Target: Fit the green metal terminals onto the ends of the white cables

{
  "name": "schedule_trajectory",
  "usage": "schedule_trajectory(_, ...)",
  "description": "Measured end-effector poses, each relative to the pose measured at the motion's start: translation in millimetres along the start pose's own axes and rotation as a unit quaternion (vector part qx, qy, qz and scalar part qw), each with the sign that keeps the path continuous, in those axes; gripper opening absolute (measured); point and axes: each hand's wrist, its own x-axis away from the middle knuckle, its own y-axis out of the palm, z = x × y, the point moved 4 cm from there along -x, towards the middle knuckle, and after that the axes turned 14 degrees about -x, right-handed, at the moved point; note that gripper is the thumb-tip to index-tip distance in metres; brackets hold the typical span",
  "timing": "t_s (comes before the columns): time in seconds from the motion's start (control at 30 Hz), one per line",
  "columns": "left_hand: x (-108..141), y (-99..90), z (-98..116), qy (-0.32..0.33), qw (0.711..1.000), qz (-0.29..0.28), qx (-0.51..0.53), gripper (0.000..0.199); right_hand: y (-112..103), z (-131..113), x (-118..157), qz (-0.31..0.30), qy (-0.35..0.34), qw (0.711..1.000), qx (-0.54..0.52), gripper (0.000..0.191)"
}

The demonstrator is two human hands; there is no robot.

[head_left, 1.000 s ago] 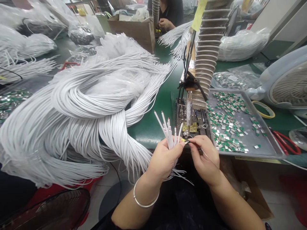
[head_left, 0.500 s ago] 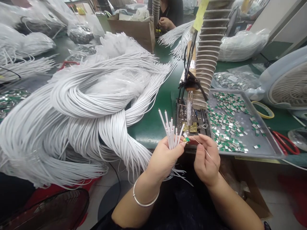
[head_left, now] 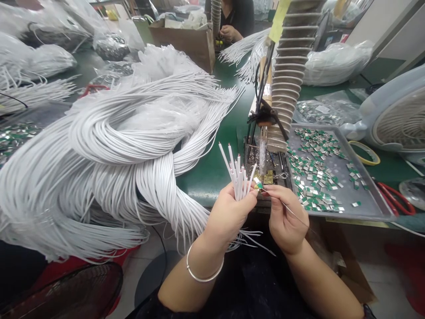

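Note:
My left hand (head_left: 229, 215) is closed around a bundle of white cables (head_left: 237, 180), their stripped ends pointing up. At its thumb and fingertips sits a small green circuit board with a metal connector (head_left: 258, 182), just below the tip of a soldering iron (head_left: 263, 148); whether they touch is unclear. Pinched in my right hand (head_left: 288, 217) is a thin solder wire (head_left: 292, 212), whose end reaches the board. The iron is mounted upright, with its tip down over a stand (head_left: 252, 157) strewn with solder bits.
A grey tray (head_left: 361, 201) of many small green boards lies right of the stand. Beside it are a tape roll (head_left: 375, 160), red-handled pliers (head_left: 396, 199) and a fan (head_left: 398, 110). A ribbed hose (head_left: 294, 66) hangs behind the iron. Coiled white cables (head_left: 109, 146) cover the left side. Another person (head_left: 232, 31) sits opposite.
The small board has risen slightly toward the iron's tip. My right fingers have closed together on the solder wire, and its end has come to the board.

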Motion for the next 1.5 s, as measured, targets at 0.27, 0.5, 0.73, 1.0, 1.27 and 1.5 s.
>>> schedule_trajectory(0.27,0,3.3,4,0.011,1.0,-0.012,0.002,0.007,-1,-3,-6,0.0,-0.022,0.999,0.029,0.023)
schedule_trajectory(0.5,2,2.7,3,0.021,1.0,-0.017,-0.007,0.008,-1,-4,-5,0.005,-0.017,0.999,0.031,0.025)
schedule_trajectory(0.73,2,2.7,4,0.032,0.999,-0.023,-0.006,0.006,-1,-2,-4,0.001,-0.009,1.0,0.026,0.025)
schedule_trajectory(1.0,2,1.5,4,0.038,0.999,-0.019,-0.017,0.006,0,-6,-8,-0.001,-0.01,0.999,0.036,0.023)
schedule_trajectory(1.27,1,1.0,-8,0.023,0.999,-0.034,-0.003,0.007,-1,-2,2,-0.015,0.022,1.0,0.005,0.024)
schedule_trajectory(1.5,9,-2.4,-22,0.034,0.994,-0.097,-0.04,0.018,-7,2,11,-0.023,0.057,0.998,-0.027,0.028)
